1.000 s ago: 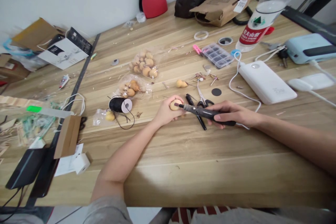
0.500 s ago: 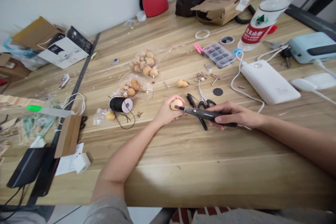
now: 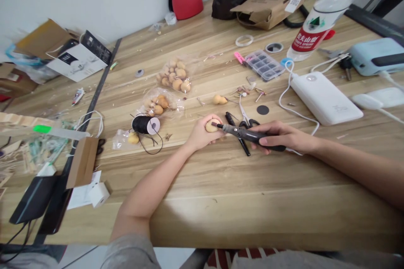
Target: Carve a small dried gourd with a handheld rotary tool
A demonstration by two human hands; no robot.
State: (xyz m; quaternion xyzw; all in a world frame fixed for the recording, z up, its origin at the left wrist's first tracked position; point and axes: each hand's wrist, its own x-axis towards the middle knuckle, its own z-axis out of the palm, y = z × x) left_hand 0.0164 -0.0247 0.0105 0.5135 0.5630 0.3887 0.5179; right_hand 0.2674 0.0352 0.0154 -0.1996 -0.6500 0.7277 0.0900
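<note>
The left hand (image 3: 200, 133) clasped a gourd (image 3: 210, 126), the right hand (image 3: 280, 135) a tool (image 3: 246, 134); skidding off the curve, its bit (image 3: 217, 125) could have cut fingers (image 3: 215, 117).

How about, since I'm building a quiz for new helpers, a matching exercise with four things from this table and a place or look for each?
Things
1. Handheld tool
2. Pale round piece
3. Spool
4. Bottle

Places and looks
A. Wound with black cord
B. Bears a red label
C. In the right hand
D. In the left hand

Pairs: 1-C, 2-D, 3-A, 4-B
</note>
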